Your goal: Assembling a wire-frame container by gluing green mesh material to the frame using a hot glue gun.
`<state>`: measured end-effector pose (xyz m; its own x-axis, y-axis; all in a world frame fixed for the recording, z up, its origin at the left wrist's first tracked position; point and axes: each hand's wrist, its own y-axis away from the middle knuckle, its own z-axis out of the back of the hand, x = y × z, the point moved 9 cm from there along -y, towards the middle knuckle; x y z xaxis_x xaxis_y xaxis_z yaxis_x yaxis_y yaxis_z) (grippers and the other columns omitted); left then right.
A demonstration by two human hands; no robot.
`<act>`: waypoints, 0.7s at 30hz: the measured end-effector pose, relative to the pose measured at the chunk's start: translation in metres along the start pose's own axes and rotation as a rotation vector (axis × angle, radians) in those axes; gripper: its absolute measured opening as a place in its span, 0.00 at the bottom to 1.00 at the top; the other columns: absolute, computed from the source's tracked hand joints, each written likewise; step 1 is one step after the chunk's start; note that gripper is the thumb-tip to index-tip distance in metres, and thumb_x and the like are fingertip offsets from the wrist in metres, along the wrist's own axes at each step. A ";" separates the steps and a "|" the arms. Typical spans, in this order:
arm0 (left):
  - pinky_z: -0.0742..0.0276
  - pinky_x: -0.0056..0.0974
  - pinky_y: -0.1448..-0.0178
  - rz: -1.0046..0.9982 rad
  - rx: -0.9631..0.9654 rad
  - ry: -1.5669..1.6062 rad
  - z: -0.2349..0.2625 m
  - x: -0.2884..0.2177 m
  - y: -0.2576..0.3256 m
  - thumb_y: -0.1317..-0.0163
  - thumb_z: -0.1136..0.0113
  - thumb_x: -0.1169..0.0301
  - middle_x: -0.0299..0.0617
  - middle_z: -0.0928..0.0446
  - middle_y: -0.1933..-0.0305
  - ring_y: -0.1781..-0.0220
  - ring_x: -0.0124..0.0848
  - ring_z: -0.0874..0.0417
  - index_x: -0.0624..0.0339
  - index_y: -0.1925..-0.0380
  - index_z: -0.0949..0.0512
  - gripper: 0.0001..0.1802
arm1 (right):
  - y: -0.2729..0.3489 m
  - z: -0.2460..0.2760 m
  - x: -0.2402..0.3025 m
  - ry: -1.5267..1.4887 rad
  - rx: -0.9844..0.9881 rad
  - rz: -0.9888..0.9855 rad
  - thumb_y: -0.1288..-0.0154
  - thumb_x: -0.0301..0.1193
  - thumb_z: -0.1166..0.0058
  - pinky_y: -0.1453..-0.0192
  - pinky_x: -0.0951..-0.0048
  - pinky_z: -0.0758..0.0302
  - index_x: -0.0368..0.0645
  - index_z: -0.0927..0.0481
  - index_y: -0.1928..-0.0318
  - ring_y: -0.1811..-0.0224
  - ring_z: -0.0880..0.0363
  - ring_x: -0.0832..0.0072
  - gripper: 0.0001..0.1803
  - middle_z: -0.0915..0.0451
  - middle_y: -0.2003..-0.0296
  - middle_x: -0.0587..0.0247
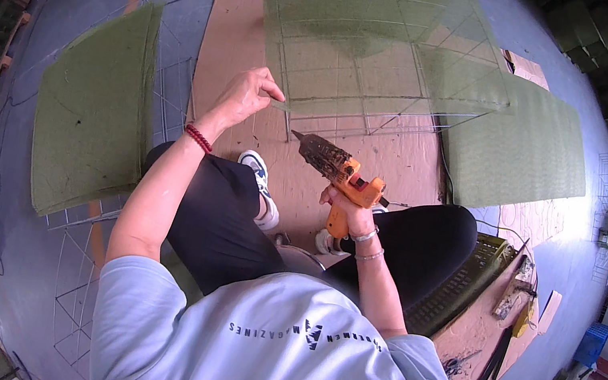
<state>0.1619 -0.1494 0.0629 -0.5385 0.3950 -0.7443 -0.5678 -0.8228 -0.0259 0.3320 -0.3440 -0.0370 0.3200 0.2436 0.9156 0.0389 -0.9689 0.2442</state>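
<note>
A sheet of green mesh [346, 43] lies over a wire frame [380, 128] in front of me. At the mesh's near left corner, my left hand [245, 97] is closed in a pinch, thumb against fingers, and appears to grip the mesh edge. My right hand [350, 213] is wrapped round the handle of an orange glue gun [359, 190]. Dark residue covers the gun's front half. Its nozzle points up and left, a little below the pinched corner and apart from it.
Flat cardboard [224, 46] lies under the frame. Other green mesh panels stand at left [94, 112] and right [523, 147]. Beside my right knee is a green plastic basket [458, 286]. Black strips [492, 361] and a yellow-handled tool [524, 318] lie farther right. A cord trails behind the gun.
</note>
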 end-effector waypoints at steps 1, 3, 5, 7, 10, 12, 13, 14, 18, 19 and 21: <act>0.29 0.35 0.57 0.003 0.005 -0.006 0.000 0.000 0.001 0.60 0.44 0.82 0.39 0.27 0.70 0.62 0.35 0.25 0.57 0.74 0.18 0.12 | 0.001 0.000 -0.002 -0.008 0.009 -0.024 0.44 0.29 0.48 0.60 0.75 0.29 0.40 0.27 0.65 0.68 0.25 0.78 0.07 0.24 0.73 0.67; 0.29 0.36 0.57 0.004 0.012 -0.015 -0.001 0.000 0.002 0.60 0.46 0.82 0.39 0.27 0.70 0.62 0.35 0.25 0.57 0.74 0.18 0.13 | 0.006 0.000 -0.002 -0.090 0.007 -0.042 0.44 0.29 0.48 0.57 0.74 0.28 0.39 0.27 0.63 0.65 0.24 0.76 0.09 0.23 0.70 0.65; 0.29 0.35 0.58 -0.001 0.028 -0.023 -0.002 0.000 0.002 0.60 0.47 0.81 0.41 0.27 0.71 0.64 0.36 0.24 0.58 0.77 0.19 0.10 | 0.007 0.000 -0.001 -0.173 0.006 -0.061 0.44 0.29 0.48 0.54 0.73 0.28 0.39 0.27 0.61 0.63 0.24 0.74 0.11 0.23 0.68 0.63; 0.29 0.35 0.59 -0.007 0.007 0.004 0.001 0.021 0.000 0.58 0.46 0.79 0.40 0.26 0.71 0.65 0.34 0.24 0.59 0.77 0.20 0.08 | 0.006 -0.003 0.002 -0.333 0.016 -0.063 0.43 0.30 0.49 0.47 0.68 0.29 0.38 0.28 0.57 0.57 0.24 0.69 0.14 0.22 0.63 0.57; 0.29 0.34 0.61 0.209 -0.079 0.239 0.007 0.044 0.001 0.53 0.44 0.73 0.38 0.25 0.71 0.67 0.30 0.25 0.60 0.76 0.22 0.04 | 0.002 -0.006 0.020 -0.383 0.014 0.067 0.45 0.35 0.47 0.44 0.63 0.31 0.36 0.31 0.51 0.53 0.25 0.63 0.23 0.23 0.58 0.52; 0.31 0.30 0.64 0.489 -0.142 0.492 0.006 0.055 0.011 0.48 0.39 0.60 0.32 0.26 0.72 0.69 0.22 0.26 0.57 0.73 0.24 0.12 | 0.002 -0.007 0.031 -0.423 -0.006 0.131 0.47 0.39 0.46 0.44 0.60 0.32 0.36 0.33 0.49 0.52 0.26 0.60 0.28 0.24 0.58 0.51; 0.31 0.30 0.64 0.487 -0.140 0.491 0.003 0.050 0.012 0.48 0.39 0.60 0.32 0.26 0.72 0.69 0.22 0.26 0.57 0.73 0.24 0.12 | 0.002 -0.004 0.031 -0.424 -0.008 0.134 0.47 0.39 0.46 0.44 0.60 0.32 0.36 0.33 0.49 0.52 0.26 0.60 0.28 0.24 0.58 0.51; 0.32 0.28 0.66 0.522 -0.112 0.489 -0.003 0.047 0.013 0.48 0.38 0.59 0.31 0.26 0.73 0.70 0.21 0.26 0.56 0.75 0.24 0.13 | 0.001 -0.003 0.026 -0.453 0.009 0.104 0.46 0.39 0.46 0.44 0.60 0.32 0.36 0.32 0.49 0.52 0.25 0.60 0.27 0.24 0.59 0.52; 0.33 0.26 0.66 0.521 0.045 0.516 -0.021 0.058 0.006 0.46 0.37 0.60 0.28 0.26 0.72 0.68 0.18 0.28 0.52 0.73 0.26 0.11 | 0.000 -0.003 0.015 -0.459 0.029 0.061 0.45 0.39 0.46 0.45 0.59 0.31 0.37 0.31 0.52 0.53 0.25 0.60 0.24 0.24 0.61 0.53; 0.33 0.26 0.66 0.517 0.048 0.516 -0.022 0.058 0.005 0.46 0.37 0.60 0.28 0.26 0.72 0.68 0.18 0.28 0.52 0.73 0.26 0.11 | 0.001 -0.003 0.014 -0.458 0.026 0.064 0.45 0.39 0.46 0.45 0.59 0.31 0.37 0.31 0.52 0.53 0.25 0.60 0.24 0.24 0.61 0.53; 0.34 0.26 0.69 0.554 0.019 0.559 -0.024 0.059 0.006 0.49 0.35 0.63 0.30 0.27 0.78 0.74 0.20 0.28 0.54 0.80 0.27 0.11 | 0.000 -0.005 0.011 -0.476 0.027 0.063 0.44 0.39 0.47 0.45 0.59 0.31 0.38 0.31 0.53 0.54 0.25 0.61 0.23 0.24 0.61 0.53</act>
<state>0.1411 -0.1408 0.0027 -0.3561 -0.3384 -0.8710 -0.3213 -0.8309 0.4542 0.3307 -0.3416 -0.0255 0.7199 0.1444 0.6789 0.0283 -0.9834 0.1792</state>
